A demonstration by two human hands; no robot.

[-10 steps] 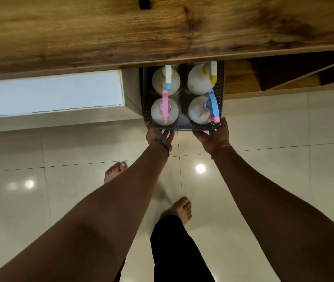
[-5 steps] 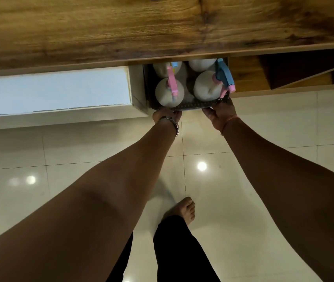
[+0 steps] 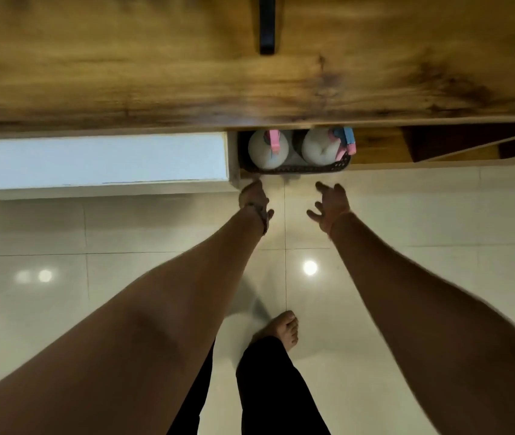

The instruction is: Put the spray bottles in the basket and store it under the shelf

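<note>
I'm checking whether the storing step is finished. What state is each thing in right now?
Basket: on the floor, mostly under the shelf, front rim showing, no hand on it.
Shelf: covers the back of the basket.
Pink bottle: upright in the basket, left.
Blue bottle: upright in the basket, right.
Left hand: open, off the basket.
Right hand: open, fingers spread, off the basket.

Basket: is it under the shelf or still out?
Mostly under: only the basket's front rim and two spray bottles show below the shelf edge.
</note>
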